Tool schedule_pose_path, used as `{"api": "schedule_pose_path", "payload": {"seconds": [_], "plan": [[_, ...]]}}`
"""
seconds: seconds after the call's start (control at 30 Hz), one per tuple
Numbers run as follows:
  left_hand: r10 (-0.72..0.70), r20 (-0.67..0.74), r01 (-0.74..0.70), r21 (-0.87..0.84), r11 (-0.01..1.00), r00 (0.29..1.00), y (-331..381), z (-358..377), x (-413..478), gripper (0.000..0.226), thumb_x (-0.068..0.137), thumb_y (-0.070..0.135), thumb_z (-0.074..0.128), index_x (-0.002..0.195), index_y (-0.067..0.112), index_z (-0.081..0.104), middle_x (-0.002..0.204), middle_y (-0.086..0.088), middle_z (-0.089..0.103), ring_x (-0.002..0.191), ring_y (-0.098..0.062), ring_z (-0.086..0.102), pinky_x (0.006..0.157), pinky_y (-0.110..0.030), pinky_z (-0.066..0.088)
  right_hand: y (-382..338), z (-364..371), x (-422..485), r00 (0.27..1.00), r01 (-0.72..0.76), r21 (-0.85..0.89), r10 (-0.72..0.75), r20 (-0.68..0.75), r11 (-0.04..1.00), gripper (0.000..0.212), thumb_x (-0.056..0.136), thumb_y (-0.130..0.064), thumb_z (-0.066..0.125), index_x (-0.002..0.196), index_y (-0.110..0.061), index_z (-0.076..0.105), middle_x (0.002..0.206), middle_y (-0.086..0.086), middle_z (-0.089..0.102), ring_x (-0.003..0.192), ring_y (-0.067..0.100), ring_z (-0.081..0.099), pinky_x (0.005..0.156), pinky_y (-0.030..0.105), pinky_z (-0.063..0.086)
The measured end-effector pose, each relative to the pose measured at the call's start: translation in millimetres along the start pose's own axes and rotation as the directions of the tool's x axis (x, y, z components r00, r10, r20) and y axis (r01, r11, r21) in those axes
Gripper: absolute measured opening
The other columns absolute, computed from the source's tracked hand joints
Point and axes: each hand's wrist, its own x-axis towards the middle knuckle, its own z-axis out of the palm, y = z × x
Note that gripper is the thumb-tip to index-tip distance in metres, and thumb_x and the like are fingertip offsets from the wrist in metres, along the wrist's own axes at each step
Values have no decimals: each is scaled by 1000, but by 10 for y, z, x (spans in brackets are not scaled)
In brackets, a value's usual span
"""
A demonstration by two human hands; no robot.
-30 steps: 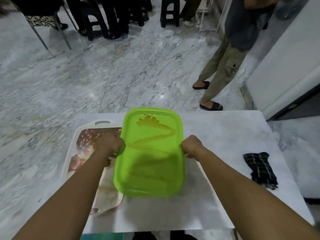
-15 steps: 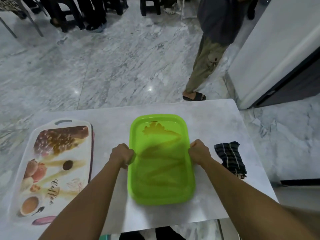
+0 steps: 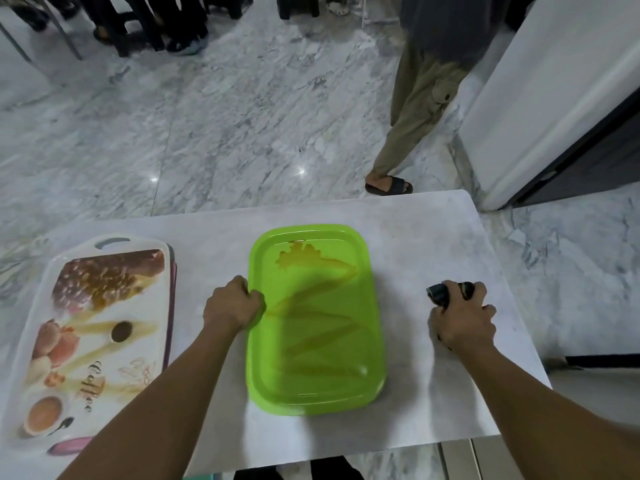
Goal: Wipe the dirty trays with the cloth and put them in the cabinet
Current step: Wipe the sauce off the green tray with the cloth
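Observation:
A green plastic tray [image 3: 367, 386] streaked with brown zigzag smears lies flat in the middle of the white table [image 3: 426, 237]. My left hand [image 3: 232, 306] grips the tray's left rim. To the tray's right, my right hand [image 3: 462, 318] closes over the dark checked cloth [image 3: 440, 292], which shows only at its far end beyond my fingers. A white tray [image 3: 93, 337] printed with coffee pictures lies on the table's left side, with another tray's dark edge showing beneath it.
A person in khaki trousers and sandals [image 3: 415, 109] stands just beyond the table's far right corner. A white cabinet [image 3: 554, 98] with a dark gap stands at the right. Chairs and legs [image 3: 138, 26] fill the far floor.
The green tray came down from above the printed tray to the table's middle. My right hand let go of its right rim and moved right onto the cloth.

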Motion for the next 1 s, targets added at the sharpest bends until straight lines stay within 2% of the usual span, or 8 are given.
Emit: {"api": "schedule_pose_path", "payload": {"seconds": [0.2, 0.37, 0.5, 0.57, 0.67, 0.77, 0.87, 1.0], "plan": [[57, 3, -57, -39, 998, 998, -26, -21, 63, 34, 75, 53, 54, 97, 27, 53, 86, 0, 64, 92, -35, 62, 75, -35, 47, -265, -59, 127, 991, 71, 172, -50, -125, 982, 39, 97, -20, 54, 135, -20, 57, 142, 19, 32, 116, 47, 43, 94, 53, 49], [187, -206, -201, -50, 978, 961, 36, 17, 259, 38, 92, 45, 52, 126, 27, 51, 90, -2, 72, 98, -35, 65, 76, -39, 47, -1316, -65, 100, 856, 509, 245, -453, -250, 825, 45, 86, -15, 64, 130, -24, 62, 137, 12, 45, 115, 40, 52, 92, 47, 51], [265, -273, -272, 15, 962, 925, 48, 124, 376, 34, 98, 41, 46, 128, 26, 49, 98, -6, 71, 93, -36, 65, 66, -36, 39, -2130, 261, -40, 673, 738, 118, -712, -198, 665, 39, 85, -22, 66, 124, -25, 63, 139, 9, 45, 109, 36, 51, 81, 44, 53], [292, -309, -295, 39, 955, 905, 34, 189, 370, 32, 100, 41, 42, 129, 29, 47, 97, -4, 70, 87, -35, 65, 61, -34, 36, -2366, 476, -72, 628, 776, 8, -771, -104, 631, 38, 87, -34, 67, 125, -30, 62, 142, 5, 45, 113, 32, 49, 83, 43, 53], [288, -346, -290, 48, 956, 893, 22, 277, 383, 33, 102, 37, 36, 134, 34, 43, 94, -1, 68, 79, -31, 63, 56, -33, 39, -2447, 774, -64, 518, 839, -186, -855, -13, 511, 43, 94, -52, 53, 128, -28, 64, 146, 0, 49, 130, 30, 46, 101, 48, 41], [278, -355, -268, 77, 960, 892, 13, 328, 386, 43, 103, 30, 35, 146, 31, 37, 94, -2, 66, 78, -28, 61, 56, -34, 42, -2338, 954, 11, 398, 898, -227, -916, 51, 377, 50, 104, -40, 38, 148, -19, 50, 157, 0, 44, 151, 26, 29, 122, 51, 19], [267, -359, -262, 62, 963, 894, -10, 351, 378, 47, 103, 30, 35, 149, 29, 37, 93, -3, 65, 78, -27, 61, 56, -33, 39, -2304, 1040, 101, 364, 911, -258, -922, 134, 322, 57, 106, -38, 28, 159, -17, 28, 167, -1, 22, 157, 24, 9, 126, 48, 7], [261, -359, -253, 70, 965, 896, 21, 345, 377, 46, 101, 30, 34, 147, 27, 38, 90, -3, 65, 74, -26, 60, 55, -32, 38, -2296, 1076, 106, 392, 902, -251, -910, 138, 351, 59, 105, -39, 23, 161, -23, 20, 169, -5, 14, 157, 17, 3, 124, 51, 7]]}}
